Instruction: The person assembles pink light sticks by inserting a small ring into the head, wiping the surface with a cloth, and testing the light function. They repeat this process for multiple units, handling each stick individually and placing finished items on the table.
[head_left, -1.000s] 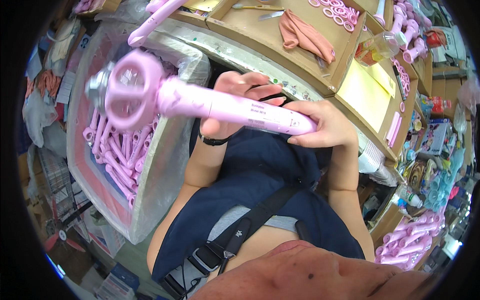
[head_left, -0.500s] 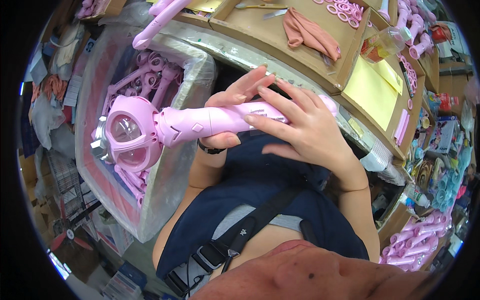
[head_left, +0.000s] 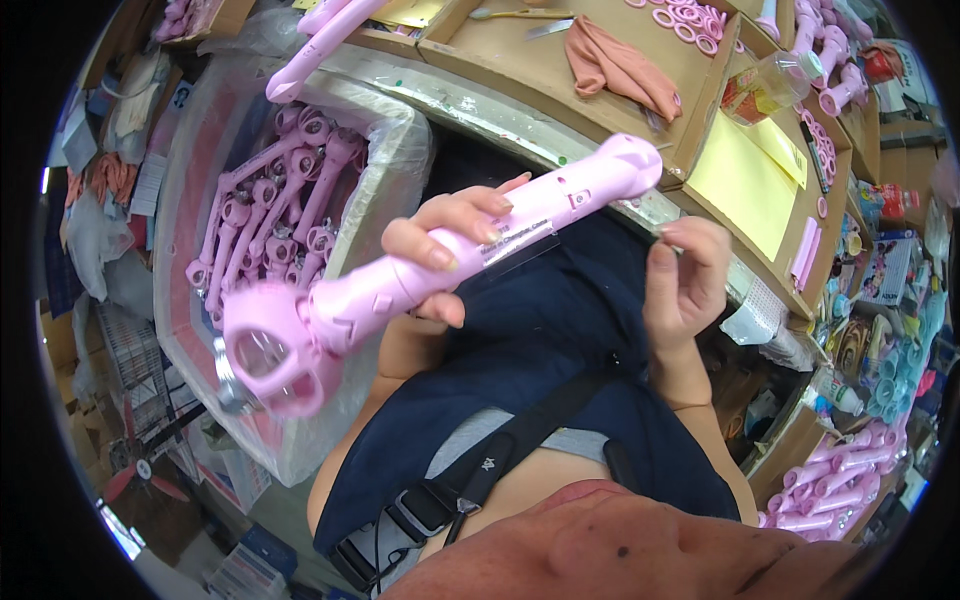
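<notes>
A pink toy wand [head_left: 385, 290] lies slantwise across my front, its round head with clear windows and a silvery part at the lower left. My left hand [head_left: 450, 230] is wrapped round its handle. A clear label [head_left: 520, 250] with small dark print sits on the handle, and its lower edge seems to stand off the surface. Off to the right of the handle's end, my right hand [head_left: 688, 280] is raised with fingers curled and thumb against the forefinger. Whether anything tiny is pinched there is too small to see.
A plastic-lined bin [head_left: 400, 160] at the left holds several pink wands [head_left: 290, 190]. Across the bench are cardboard trays [head_left: 500, 50] with pink rings [head_left: 690, 25], an orange cloth [head_left: 615, 70], yellow sheets [head_left: 745, 190] and a plastic bottle [head_left: 770, 90]. Pink parts [head_left: 830, 480] are piled at lower right.
My right hand has come off the handle and moved right, its fingers curling in. The wand has tilted, its handle end up and its head down, and turned to show a small switch.
</notes>
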